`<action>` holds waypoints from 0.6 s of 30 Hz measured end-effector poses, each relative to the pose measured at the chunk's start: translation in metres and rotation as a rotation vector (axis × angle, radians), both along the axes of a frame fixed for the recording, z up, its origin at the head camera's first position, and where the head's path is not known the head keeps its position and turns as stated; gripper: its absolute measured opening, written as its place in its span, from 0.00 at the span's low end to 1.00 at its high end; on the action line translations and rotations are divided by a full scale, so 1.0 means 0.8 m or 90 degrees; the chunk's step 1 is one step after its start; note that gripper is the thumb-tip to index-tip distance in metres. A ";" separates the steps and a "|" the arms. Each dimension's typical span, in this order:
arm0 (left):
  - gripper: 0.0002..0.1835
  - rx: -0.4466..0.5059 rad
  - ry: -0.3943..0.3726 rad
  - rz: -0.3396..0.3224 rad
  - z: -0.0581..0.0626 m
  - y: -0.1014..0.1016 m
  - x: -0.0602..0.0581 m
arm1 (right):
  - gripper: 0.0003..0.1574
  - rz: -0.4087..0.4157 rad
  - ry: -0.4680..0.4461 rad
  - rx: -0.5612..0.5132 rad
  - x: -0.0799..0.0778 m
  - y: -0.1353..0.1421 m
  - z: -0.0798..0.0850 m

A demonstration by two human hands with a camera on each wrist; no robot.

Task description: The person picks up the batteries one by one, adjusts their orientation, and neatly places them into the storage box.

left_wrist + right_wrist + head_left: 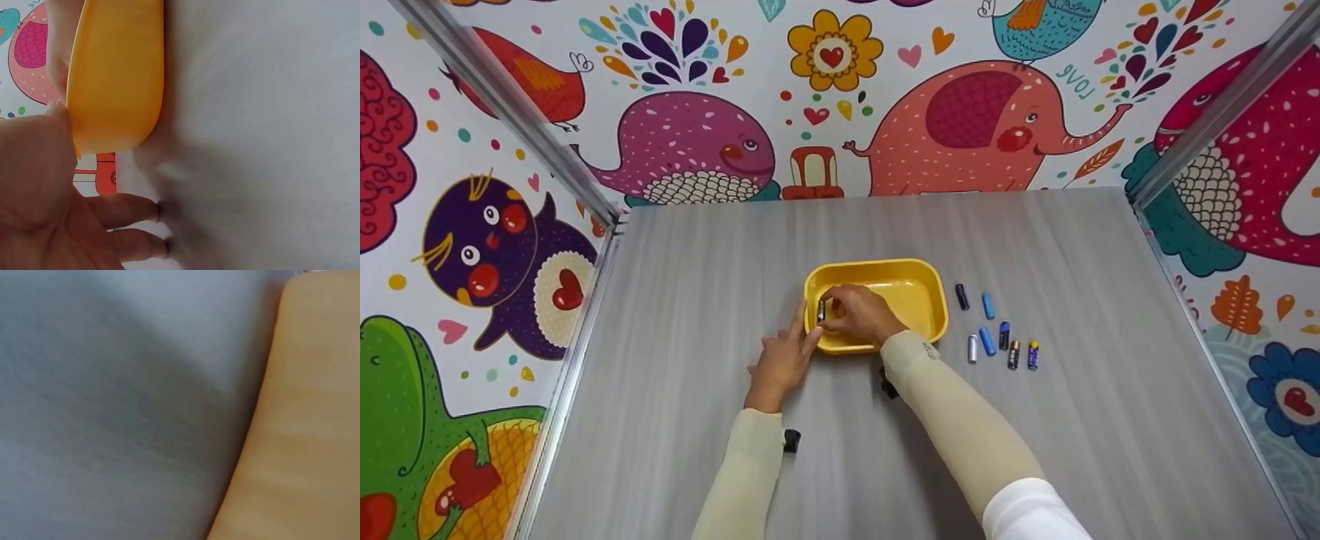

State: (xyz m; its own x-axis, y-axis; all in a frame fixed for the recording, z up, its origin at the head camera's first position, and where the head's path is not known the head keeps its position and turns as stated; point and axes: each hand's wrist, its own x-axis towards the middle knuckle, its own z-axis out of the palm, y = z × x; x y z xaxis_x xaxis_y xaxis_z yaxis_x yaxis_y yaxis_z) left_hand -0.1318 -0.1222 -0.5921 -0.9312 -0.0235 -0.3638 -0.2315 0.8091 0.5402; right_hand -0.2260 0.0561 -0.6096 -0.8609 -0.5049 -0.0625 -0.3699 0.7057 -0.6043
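Note:
A yellow plastic container [911, 341] stands on the table. My right hand [864, 315] reaches down into it and pinches a dark battery [821, 310] between thumb and index finger, by the inner left wall. At the container's front left corner, my left hand [781, 364] holds the rim, its thumb [55, 110] over the edge and the index finger along the outer left wall. Its other fingers [126, 211] stretch out to the tabletop in the left wrist view. The right wrist view shows only the container's outer wall [304, 416] and the table.
Right of the container lie several loose batteries, among them a black one [962, 296], a light blue one [988, 305], a silver one [973, 349] and a purple one with a yellow end [1033, 355]. Patterned walls and metal posts [510, 112] border the grey table [697, 300].

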 end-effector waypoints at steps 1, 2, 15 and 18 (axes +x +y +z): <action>0.39 0.000 -0.001 0.001 0.001 0.000 0.000 | 0.27 0.005 0.008 0.010 0.000 -0.001 0.000; 0.39 -0.001 -0.002 0.001 0.001 0.000 0.000 | 0.27 0.010 0.016 0.017 0.000 -0.001 -0.001; 0.40 0.011 -0.016 0.007 0.002 -0.001 0.000 | 0.30 0.031 0.086 0.109 0.005 -0.003 -0.010; 0.40 0.011 -0.019 0.010 0.001 -0.002 0.000 | 0.30 0.027 0.096 0.114 0.006 -0.003 -0.012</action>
State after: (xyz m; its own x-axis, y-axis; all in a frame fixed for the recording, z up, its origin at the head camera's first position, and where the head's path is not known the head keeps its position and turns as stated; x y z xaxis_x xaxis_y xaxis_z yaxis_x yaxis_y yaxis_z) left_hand -0.1319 -0.1235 -0.5911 -0.9196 -0.0318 -0.3917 -0.2607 0.7953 0.5473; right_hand -0.2213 0.0534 -0.6190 -0.8455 -0.5333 -0.0265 -0.4781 0.7783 -0.4070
